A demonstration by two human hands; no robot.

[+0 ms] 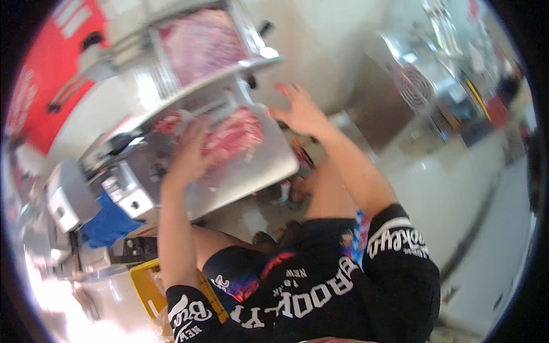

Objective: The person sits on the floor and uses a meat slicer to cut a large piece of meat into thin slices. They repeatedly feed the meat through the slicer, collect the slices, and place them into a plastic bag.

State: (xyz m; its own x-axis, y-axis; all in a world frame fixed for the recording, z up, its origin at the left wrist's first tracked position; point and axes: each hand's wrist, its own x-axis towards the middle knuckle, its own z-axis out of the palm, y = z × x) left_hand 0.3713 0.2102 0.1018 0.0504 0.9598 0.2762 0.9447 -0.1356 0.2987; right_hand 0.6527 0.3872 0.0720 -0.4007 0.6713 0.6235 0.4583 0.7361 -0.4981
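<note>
A pile of thin red-and-white meat slices point(237, 134) lies on the metal tray point(266, 163) of a meat slicer. My left hand point(191, 154) rests against the pile's left side, its somewhat blurred fingers stretched out and thumb apart. A smaller piece of meat point(167, 122) is just beyond that hand, near the slicer's blade guard. Just off the tray's right edge hovers my right hand point(300, 111), fingers spread and nothing in them. Above the tray, a large marbled block of meat point(203, 46) sits in the slicer's carriage point(246, 28).
The slicer's grey housing point(68, 194) and a blue cloth point(108, 223) are at the left. Below them stands a yellow crate point(148, 286). A steel machine with a round vent point(414, 88) stands at the far right. A red panel point(54, 74) is at the upper left.
</note>
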